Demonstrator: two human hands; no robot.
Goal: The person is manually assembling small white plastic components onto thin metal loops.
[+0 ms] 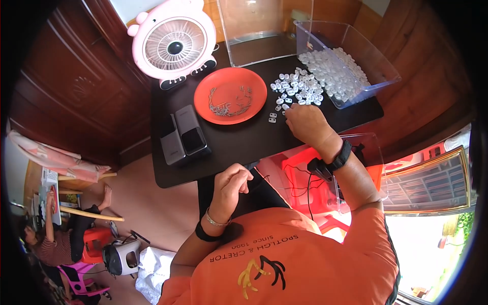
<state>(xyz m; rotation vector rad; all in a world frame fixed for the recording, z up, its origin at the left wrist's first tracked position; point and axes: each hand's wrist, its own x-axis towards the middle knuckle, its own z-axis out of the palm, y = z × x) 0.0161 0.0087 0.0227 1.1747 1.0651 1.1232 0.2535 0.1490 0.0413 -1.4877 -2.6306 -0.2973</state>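
My right hand (309, 124) reaches over the black table, its fingertips pinched down on a small white plastic piece at the near edge of a loose pile of white two-holed pieces (303, 86). A few of these pieces (273, 118) lie apart, set close together just left of that hand. My left hand (231, 189) is held at the table's near edge with its fingers curled in; whatever it may hold is hidden. Farther off, a round orange plate (229, 76) carries a scatter of small thin metal parts (222, 108).
A clear plastic bin (378, 76) full of whitish pieces stands at the back right. Grey box-shaped devices (187, 122) lie left of the plate, below a pink fan (174, 46). Under the table's right side are red stools (300, 178) and cables. Another person (56, 244) sits far left.
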